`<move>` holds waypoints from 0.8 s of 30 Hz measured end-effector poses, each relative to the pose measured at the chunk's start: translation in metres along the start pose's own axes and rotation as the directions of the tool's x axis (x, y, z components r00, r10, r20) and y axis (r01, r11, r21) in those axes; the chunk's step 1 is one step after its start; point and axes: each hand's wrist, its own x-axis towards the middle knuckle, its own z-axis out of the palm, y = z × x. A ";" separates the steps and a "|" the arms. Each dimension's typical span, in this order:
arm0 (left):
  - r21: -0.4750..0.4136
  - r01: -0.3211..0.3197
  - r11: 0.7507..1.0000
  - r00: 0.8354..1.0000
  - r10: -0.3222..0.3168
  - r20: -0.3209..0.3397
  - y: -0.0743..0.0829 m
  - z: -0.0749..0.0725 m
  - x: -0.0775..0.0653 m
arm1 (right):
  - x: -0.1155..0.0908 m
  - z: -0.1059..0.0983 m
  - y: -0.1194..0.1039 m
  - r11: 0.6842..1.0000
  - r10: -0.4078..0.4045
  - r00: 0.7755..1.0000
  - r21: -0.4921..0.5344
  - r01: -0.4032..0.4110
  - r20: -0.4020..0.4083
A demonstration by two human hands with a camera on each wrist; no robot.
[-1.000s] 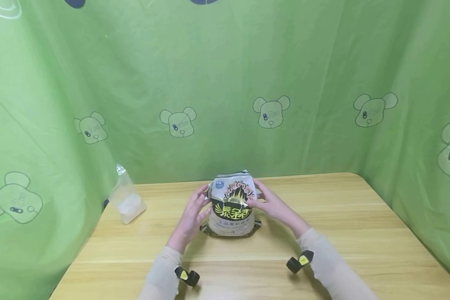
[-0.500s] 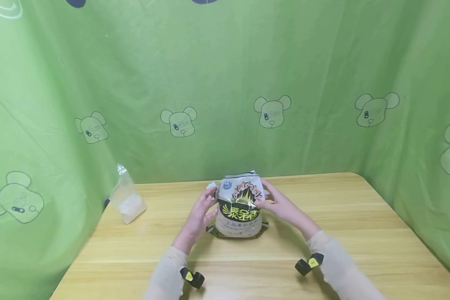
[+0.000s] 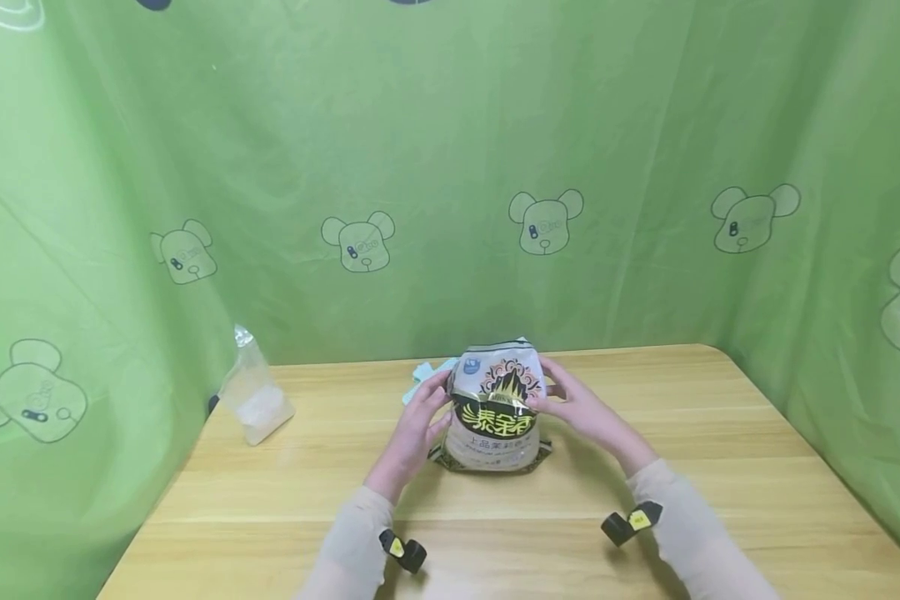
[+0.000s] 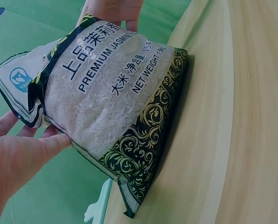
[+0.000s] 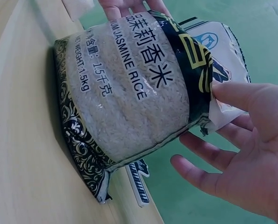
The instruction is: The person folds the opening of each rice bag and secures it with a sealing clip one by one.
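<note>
Rice fills the printed bag held by left grip and right grip.

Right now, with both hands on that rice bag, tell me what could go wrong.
The rice bag has a creased, slack-looking top, so it might slump if the left hand and right hand let go. The right hand's little finger stands clear of it, so that hold could slip. A pale blue item lies behind it near the table's far edge; pushing back could knock that off.
</note>
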 end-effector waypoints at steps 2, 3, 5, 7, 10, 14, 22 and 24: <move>-0.003 -0.003 1.000 1.000 0.003 0.003 -0.002 0.002 0.002 | -0.001 -0.002 0.001 1.000 0.009 1.000 0.013 -0.009 0.001; -0.008 0.000 1.000 1.000 0.000 0.002 -0.003 0.004 0.003 | -0.001 -0.004 0.001 1.000 0.013 1.000 0.015 -0.013 0.002; -0.011 -0.002 1.000 1.000 0.002 0.001 -0.004 0.006 0.004 | -0.003 -0.006 0.002 1.000 0.018 1.000 0.017 -0.018 0.003; -0.010 -0.008 1.000 1.000 0.008 0.002 -0.005 0.009 0.006 | -0.004 -0.009 0.003 1.000 0.021 1.000 0.020 -0.021 0.001; -0.016 -0.012 1.000 1.000 0.012 0.003 -0.006 0.012 0.008 | -0.005 -0.013 0.004 1.000 0.016 1.000 0.018 -0.016 0.009; -0.031 -0.014 0.999 1.000 0.014 0.003 -0.008 0.017 0.012 | -0.008 -0.018 0.004 1.000 0.017 1.000 0.008 -0.017 0.013; -0.032 -0.029 0.999 0.999 0.029 0.014 -0.006 0.029 0.014 | -0.011 -0.030 0.003 0.999 0.034 0.999 -0.011 -0.034 0.012; -0.042 -0.030 0.999 0.999 0.031 0.020 -0.005 0.029 0.015 | -0.011 -0.031 0.003 0.999 0.031 0.999 -0.015 -0.031 0.018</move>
